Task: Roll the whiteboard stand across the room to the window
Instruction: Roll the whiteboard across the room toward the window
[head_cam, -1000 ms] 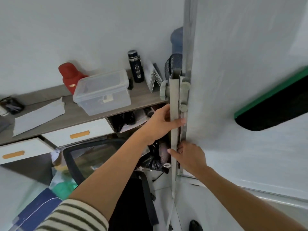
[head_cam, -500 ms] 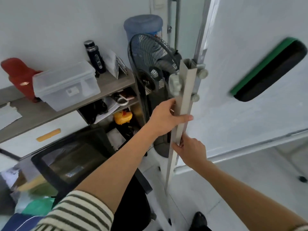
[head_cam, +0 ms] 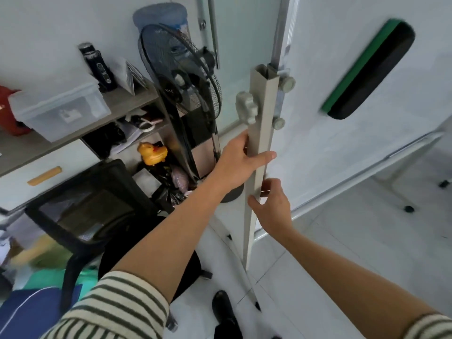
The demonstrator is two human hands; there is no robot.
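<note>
The whiteboard stand's grey square upright post (head_cam: 263,113) rises in the middle of the view, with round clamp knobs near its top. The white board (head_cam: 342,77) fills the upper right, and a green-and-black eraser (head_cam: 369,69) sticks to it. My left hand (head_cam: 241,165) is wrapped around the post below the knobs. Just under it, my right hand (head_cam: 271,209) grips the same post from the right side. Small black castors (head_cam: 408,208) of the stand show on the tiled floor at the right.
A black pedestal fan (head_cam: 181,77) stands just left of the post, with a blue water jug (head_cam: 160,18) behind it. A shelf unit (head_cam: 127,104) holds a clear plastic box (head_cam: 61,111) and a dark bottle (head_cam: 96,66). A black office chair (head_cam: 97,211) sits at lower left.
The stand and board have swung right and away from the shelf, uncovering the fan, the jug and more tiled floor. Both hands stay on the post, one above the other.
</note>
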